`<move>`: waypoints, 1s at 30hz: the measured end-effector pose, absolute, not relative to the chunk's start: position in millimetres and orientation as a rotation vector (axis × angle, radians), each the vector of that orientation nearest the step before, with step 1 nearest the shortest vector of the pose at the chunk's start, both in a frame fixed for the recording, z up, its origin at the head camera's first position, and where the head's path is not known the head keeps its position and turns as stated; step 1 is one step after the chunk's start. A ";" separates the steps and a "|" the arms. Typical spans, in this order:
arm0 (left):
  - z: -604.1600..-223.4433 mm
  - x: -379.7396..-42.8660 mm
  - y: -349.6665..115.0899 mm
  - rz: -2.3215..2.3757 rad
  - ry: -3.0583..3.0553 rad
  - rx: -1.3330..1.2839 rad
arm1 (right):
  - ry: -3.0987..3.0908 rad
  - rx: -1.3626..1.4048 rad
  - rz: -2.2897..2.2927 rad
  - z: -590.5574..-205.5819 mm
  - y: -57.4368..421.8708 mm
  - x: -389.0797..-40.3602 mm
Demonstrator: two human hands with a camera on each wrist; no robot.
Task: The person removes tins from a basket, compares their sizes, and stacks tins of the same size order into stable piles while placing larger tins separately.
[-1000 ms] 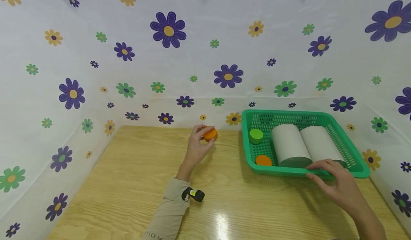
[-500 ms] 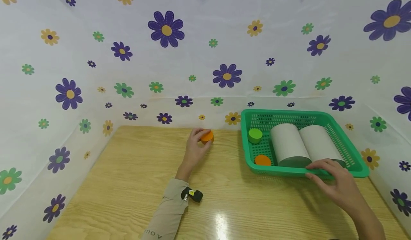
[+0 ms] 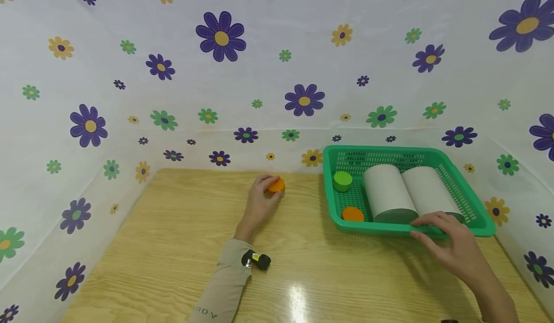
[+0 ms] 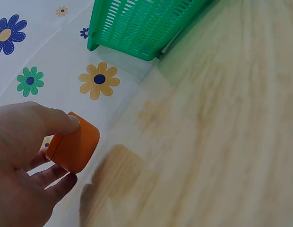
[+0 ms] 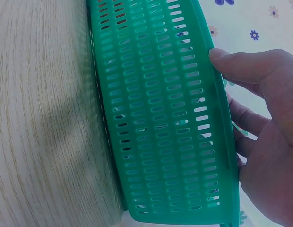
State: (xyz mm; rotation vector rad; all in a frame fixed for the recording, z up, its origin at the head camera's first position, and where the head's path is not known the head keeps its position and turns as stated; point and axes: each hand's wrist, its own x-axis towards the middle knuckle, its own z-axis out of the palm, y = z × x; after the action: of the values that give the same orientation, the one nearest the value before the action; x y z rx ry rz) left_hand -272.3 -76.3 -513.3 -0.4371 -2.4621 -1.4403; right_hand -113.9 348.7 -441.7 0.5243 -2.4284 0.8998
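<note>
Orange, smooth, stubby: the orange piece sits at the far side of the wooden table, near the flowered sheet, left of the green basket and well apart from it, a stretch of wood between the two. Head view shows a round top face; no clear long axis. Whether its base touches the wood, cannot tell.

Nearer hand: the left, directly on it. The left hand comes in from the near side, forearm slanting forward and rightward, gap between the digits narrow, no wider than the piece. Left wrist view: thumb along one side, fingers on the other, the piece pinched between and tilted in that view.

The right hand is well off to the right, at the basket's near rim. Right wrist view: thumb tip at the outer edge of the rim, fingers reaching behind it. Reads as a light hold on the rim; how firmly, cannot tell.

Inside the basket: green block in the far left corner, second orange block near the front left, both on the side facing the left hand. Right of them, two cylinders lie side by side, left cylinder and right cylinder, long axes running roughly front to back.
</note>
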 end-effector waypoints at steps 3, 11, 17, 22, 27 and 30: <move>-515.8 -273.5 -77.6 -1.433 -2.476 -0.428 | -2.436 0.517 0.901 -440.9 348.5 -113.2; -521.9 -275.7 -78.4 -1.427 -2.484 -0.421 | -2.440 0.511 0.893 -439.5 347.2 -112.4; -522.5 -275.9 -78.4 -1.431 -2.486 -0.421 | -2.439 0.502 0.896 -440.9 347.5 -112.0; -522.5 -276.4 -78.7 -1.446 -2.504 -0.397 | -2.434 0.505 0.902 -442.0 348.0 -112.6; -519.3 -275.9 -78.6 -1.465 -2.507 -0.385 | -2.435 0.505 0.893 -441.5 348.3 -112.8; -514.6 -275.1 -80.0 -1.468 -2.506 -0.392 | -2.435 0.503 0.884 -441.5 348.0 -113.2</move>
State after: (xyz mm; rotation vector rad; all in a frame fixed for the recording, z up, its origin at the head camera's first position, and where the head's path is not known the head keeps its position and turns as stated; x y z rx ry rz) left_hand -275.1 -80.0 -514.6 -0.3921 -2.5059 -1.4682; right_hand -113.2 348.0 -441.5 0.5035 -2.4352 0.8841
